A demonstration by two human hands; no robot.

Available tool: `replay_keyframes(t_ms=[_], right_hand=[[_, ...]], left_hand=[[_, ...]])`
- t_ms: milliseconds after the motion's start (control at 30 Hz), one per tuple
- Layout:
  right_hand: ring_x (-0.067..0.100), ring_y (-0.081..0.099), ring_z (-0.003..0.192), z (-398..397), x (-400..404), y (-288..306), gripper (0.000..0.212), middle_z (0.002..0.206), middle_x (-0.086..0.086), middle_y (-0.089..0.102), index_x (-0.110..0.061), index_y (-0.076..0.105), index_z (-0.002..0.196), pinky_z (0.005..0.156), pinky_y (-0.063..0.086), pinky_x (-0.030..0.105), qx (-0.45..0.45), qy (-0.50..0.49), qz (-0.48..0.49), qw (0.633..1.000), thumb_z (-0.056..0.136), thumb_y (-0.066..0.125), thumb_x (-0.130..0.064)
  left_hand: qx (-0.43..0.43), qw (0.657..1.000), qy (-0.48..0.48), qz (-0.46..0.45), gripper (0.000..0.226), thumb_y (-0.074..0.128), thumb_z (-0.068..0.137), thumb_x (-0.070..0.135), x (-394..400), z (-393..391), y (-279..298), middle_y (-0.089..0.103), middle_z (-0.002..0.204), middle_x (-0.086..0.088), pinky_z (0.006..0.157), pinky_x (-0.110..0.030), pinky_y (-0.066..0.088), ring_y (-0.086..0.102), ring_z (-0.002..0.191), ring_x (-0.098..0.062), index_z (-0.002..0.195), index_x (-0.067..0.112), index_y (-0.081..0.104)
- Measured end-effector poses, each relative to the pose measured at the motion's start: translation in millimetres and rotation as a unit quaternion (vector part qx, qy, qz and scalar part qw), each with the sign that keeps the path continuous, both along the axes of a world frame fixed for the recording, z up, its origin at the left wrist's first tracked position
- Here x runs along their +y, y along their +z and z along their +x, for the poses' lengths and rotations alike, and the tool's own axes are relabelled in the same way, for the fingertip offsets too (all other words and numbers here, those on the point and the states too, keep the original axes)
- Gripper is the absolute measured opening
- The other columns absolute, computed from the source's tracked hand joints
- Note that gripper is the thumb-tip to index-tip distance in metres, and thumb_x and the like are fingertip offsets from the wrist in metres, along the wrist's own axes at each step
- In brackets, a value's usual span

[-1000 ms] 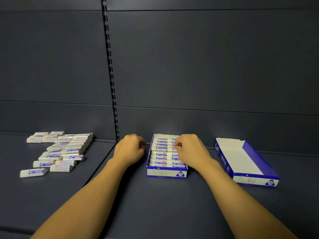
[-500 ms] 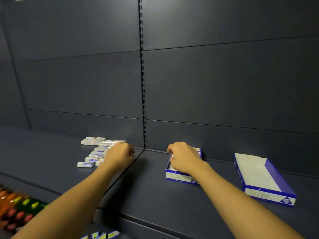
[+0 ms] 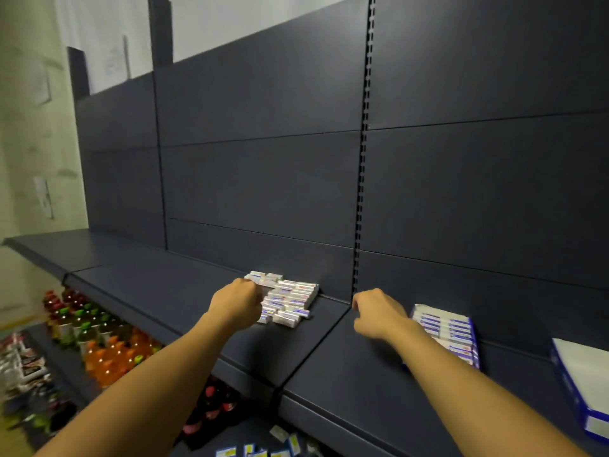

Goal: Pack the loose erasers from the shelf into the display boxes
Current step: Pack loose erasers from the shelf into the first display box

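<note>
A pile of loose white erasers (image 3: pixel 291 300) with blue labels lies on the dark shelf (image 3: pixel 158 275) against the back panel. My left hand (image 3: pixel 237 303) rests on the pile's left edge, back toward me. Its curled fingers are hidden, so a grip cannot be made out. My right hand (image 3: pixel 377 313) hovers over the shelf between the pile and the filled blue display box (image 3: pixel 456 328), fingers loosely curled with nothing visible in them. An empty blue and white display box (image 3: pixel 581 380) stands at the far right.
An upright slotted rail (image 3: pixel 361 199) divides the back panel just right of the pile. Below the shelf's front edge a lower shelf holds bottled drinks (image 3: pixel 99 344) and small packets (image 3: pixel 257 451). A pale wall shows at the left.
The view has swung left and up. My right hand has left the filled box and moved left. My left hand stays at the eraser pile.
</note>
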State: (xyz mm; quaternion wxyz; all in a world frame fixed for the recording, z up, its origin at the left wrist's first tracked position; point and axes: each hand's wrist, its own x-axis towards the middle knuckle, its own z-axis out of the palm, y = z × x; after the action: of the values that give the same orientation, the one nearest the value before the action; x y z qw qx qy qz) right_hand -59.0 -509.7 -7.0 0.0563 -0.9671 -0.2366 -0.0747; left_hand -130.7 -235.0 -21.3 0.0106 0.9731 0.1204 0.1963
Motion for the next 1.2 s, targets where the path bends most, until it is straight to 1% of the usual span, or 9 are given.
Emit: replay_keyframes(t_ms=[200,433,600,700,833,933,1000,1100,1200], right_hand=[[0.027,0.064,0.094,-10,54,12,0.026,0.108,0.006,0.063,-0.014,0.062,0.108,0.073,0.053,0.032,0.000,-0.020,-0.002,1.000,0.083,0.056,-0.012],[0.025,0.064,0.091,-29,123,14,0.020,0.107,0.004,0.064,-0.017,0.064,0.103,0.070,0.052,0.031,-0.012,-0.035,0.011,0.999,0.084,0.058,-0.019],[0.025,0.064,0.091,-37,162,10,0.029,0.106,0.004,0.063,-0.015,0.063,0.108,0.067,0.049,0.028,-0.005,-0.053,0.011,0.999,0.081,0.054,-0.011],[0.025,0.064,0.094,-37,183,8,0.031,0.110,0.005,0.063,-0.016,0.063,0.112,0.072,0.052,0.030,-0.006,-0.054,0.006,0.998,0.082,0.053,-0.012],[0.024,0.064,0.095,-28,206,8,0.034,0.111,0.004,0.064,-0.016,0.063,0.116,0.077,0.057,0.034,-0.006,-0.058,0.002,0.998,0.083,0.055,-0.012],[0.025,0.065,0.095,-15,224,8,0.034,0.109,0.003,0.064,-0.018,0.064,0.113,0.075,0.054,0.033,-0.005,-0.058,0.000,0.998,0.081,0.055,-0.010],[0.026,0.065,0.097,-4,235,7,0.033,0.111,0.004,0.064,-0.018,0.064,0.112,0.078,0.056,0.035,-0.008,-0.056,-0.003,0.998,0.081,0.055,-0.011],[0.026,0.065,0.097,18,253,3,0.032,0.113,0.005,0.064,-0.017,0.064,0.114,0.082,0.058,0.038,-0.010,-0.057,0.001,0.998,0.084,0.055,-0.011],[0.026,0.065,0.097,41,268,0,0.031,0.113,0.005,0.065,-0.018,0.064,0.113,0.080,0.057,0.036,-0.010,-0.061,0.006,0.998,0.085,0.057,-0.011]], left_hand=[[-0.005,1.000,-0.011,0.004,0.025,0.049,0.093,0.019,54,-13,11,0.067,0.108,-0.005,0.076,-0.038,0.059,0.065,0.089,-0.025,0.102,0.015,0.072],[0.009,0.999,-0.043,-0.007,0.026,0.049,0.091,0.016,111,-18,13,0.068,0.108,-0.007,0.079,-0.042,0.060,0.066,0.091,-0.027,0.104,0.013,0.072],[0.025,0.997,-0.067,-0.007,0.026,0.051,0.089,0.014,148,-18,6,0.070,0.107,-0.008,0.076,-0.039,0.060,0.067,0.090,-0.028,0.103,0.010,0.073],[0.032,0.997,-0.075,-0.006,0.024,0.052,0.089,0.015,168,-15,4,0.069,0.107,-0.009,0.076,-0.039,0.061,0.067,0.091,-0.029,0.100,0.010,0.072],[0.043,0.996,-0.084,0.002,0.009,0.053,0.088,0.014,188,-3,4,0.069,0.106,-0.010,0.075,-0.039,0.060,0.068,0.091,-0.030,0.084,0.020,0.058],[0.046,0.995,-0.091,0.007,0.010,0.053,0.087,0.014,201,13,1,0.062,0.094,-0.005,0.076,-0.038,0.059,0.061,0.078,-0.025,0.084,0.023,0.051],[0.048,0.994,-0.098,0.014,0.011,0.053,0.087,0.014,208,26,-2,0.058,0.091,-0.003,0.076,-0.038,0.059,0.056,0.076,-0.023,0.084,0.024,0.050],[0.055,0.992,-0.109,0.025,0.008,0.054,0.088,0.015,217,48,-5,0.068,0.104,-0.008,0.079,-0.039,0.061,0.067,0.088,-0.027,0.085,0.022,0.055],[0.061,0.990,-0.118,0.038,0.008,0.053,0.089,0.015,224,70,-6,0.069,0.110,-0.009,0.080,-0.038,0.060,0.067,0.094,-0.030,0.086,0.021,0.058]])
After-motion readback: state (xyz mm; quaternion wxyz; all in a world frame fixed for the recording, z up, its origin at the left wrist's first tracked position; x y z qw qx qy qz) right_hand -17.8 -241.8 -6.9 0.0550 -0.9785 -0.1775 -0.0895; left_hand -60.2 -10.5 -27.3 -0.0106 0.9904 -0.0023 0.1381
